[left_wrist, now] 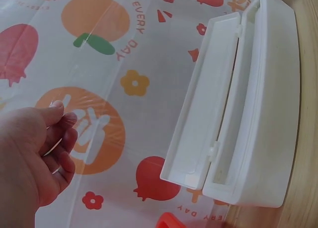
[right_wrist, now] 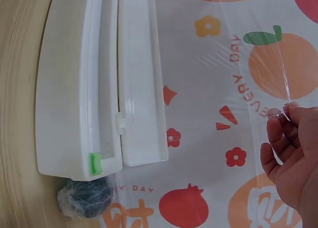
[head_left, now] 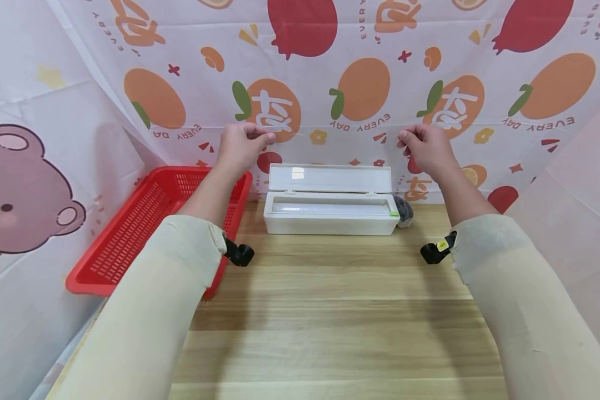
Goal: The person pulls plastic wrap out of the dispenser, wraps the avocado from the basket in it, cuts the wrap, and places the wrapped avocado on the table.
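Observation:
A thin sheet of clear cling film [right_wrist: 281, 64] is held up in both hands, its folds and shine showing over the printed backdrop. My left hand [head_left: 242, 147] pinches one corner between thumb and forefinger. On the other side my right hand [head_left: 427, 149] pinches the opposite corner, where the edge bunches into a bright line in the right wrist view. Below and between the hands stands a white cling film dispenser box [head_left: 332, 225] with its lid [head_left: 330, 179] tipped back. Inside lies a pale roll [head_left: 330, 208]. A green slider [right_wrist: 95, 164] sits at the box's right end.
A red perforated basket [head_left: 87, 283] stands left, under my left forearm. Behind the dispenser's right end sits a dark thing wrapped in clear plastic [head_left: 404, 212]. A fruit-print cloth [head_left: 305, 83] hangs at the back of the wooden table [head_left: 340, 333].

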`<state>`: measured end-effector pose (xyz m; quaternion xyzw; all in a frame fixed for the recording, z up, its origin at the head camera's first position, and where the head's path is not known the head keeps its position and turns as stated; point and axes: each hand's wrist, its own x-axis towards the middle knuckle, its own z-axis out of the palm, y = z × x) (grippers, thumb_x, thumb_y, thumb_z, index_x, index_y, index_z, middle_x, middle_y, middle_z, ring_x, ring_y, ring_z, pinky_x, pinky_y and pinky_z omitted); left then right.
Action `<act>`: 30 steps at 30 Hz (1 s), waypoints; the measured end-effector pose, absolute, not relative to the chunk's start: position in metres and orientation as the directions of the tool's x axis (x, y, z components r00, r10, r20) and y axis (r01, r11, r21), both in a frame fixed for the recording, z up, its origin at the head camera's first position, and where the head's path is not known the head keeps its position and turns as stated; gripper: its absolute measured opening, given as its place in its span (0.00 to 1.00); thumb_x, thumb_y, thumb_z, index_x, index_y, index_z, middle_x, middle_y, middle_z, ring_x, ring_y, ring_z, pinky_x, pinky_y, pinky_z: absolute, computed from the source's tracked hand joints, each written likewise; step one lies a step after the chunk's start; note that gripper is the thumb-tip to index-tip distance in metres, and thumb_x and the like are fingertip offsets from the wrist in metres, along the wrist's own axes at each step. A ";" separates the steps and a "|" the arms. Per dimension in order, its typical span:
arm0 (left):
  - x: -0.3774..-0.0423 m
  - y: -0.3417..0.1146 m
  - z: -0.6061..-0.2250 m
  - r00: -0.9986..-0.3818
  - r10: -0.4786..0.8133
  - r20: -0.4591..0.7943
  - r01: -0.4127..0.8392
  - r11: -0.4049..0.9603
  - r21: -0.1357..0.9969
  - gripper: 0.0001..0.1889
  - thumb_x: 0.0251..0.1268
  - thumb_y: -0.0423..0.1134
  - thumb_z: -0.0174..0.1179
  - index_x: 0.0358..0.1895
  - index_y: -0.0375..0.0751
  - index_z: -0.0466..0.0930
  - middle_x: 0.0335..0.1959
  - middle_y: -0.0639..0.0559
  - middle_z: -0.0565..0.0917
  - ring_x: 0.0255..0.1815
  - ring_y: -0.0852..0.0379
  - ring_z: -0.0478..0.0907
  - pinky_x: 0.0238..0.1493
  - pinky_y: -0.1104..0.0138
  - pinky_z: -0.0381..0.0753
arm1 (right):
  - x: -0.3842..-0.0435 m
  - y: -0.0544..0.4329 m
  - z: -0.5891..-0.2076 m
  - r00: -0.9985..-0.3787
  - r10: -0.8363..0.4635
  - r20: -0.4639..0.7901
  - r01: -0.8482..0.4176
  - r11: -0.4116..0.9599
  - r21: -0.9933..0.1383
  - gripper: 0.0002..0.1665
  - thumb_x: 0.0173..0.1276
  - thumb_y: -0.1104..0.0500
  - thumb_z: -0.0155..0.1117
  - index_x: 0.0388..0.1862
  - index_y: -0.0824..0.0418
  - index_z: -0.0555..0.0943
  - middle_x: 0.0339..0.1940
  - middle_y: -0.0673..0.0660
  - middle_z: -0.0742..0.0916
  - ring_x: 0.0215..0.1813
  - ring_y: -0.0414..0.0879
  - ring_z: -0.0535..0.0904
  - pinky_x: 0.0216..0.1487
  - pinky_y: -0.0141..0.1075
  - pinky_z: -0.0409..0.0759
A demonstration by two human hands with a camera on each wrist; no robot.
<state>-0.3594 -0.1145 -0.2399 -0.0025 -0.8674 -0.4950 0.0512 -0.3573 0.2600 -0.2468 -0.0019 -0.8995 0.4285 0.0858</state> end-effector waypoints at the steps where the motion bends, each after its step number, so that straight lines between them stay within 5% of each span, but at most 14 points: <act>1: -0.360 -0.114 -0.239 -0.995 -0.049 0.091 0.054 0.508 0.860 0.18 0.65 0.52 0.63 0.55 0.52 0.84 0.51 0.52 0.84 0.52 0.56 0.79 0.56 0.67 0.80 | -0.357 0.260 -0.246 -0.985 0.079 0.152 -0.069 0.629 -0.775 0.21 0.75 0.43 0.53 0.52 0.57 0.80 0.42 0.51 0.83 0.41 0.45 0.77 0.43 0.29 0.78; 8: -0.362 -0.111 -0.234 -0.992 -0.067 0.111 0.066 0.473 0.879 0.17 0.64 0.52 0.64 0.52 0.51 0.85 0.50 0.52 0.82 0.49 0.57 0.78 0.51 0.69 0.81 | -0.357 0.261 -0.241 -0.982 0.099 0.159 -0.068 0.605 -0.793 0.22 0.74 0.43 0.54 0.53 0.56 0.79 0.48 0.56 0.83 0.44 0.47 0.77 0.44 0.30 0.78; 30: -0.367 -0.108 -0.201 -0.979 -0.098 0.180 0.135 0.356 0.925 0.16 0.61 0.48 0.67 0.51 0.47 0.87 0.47 0.52 0.84 0.47 0.60 0.79 0.54 0.71 0.79 | -0.362 0.262 -0.202 -0.970 0.143 0.195 -0.088 0.544 -0.835 0.20 0.71 0.45 0.58 0.53 0.54 0.81 0.36 0.46 0.83 0.40 0.42 0.78 0.38 0.27 0.77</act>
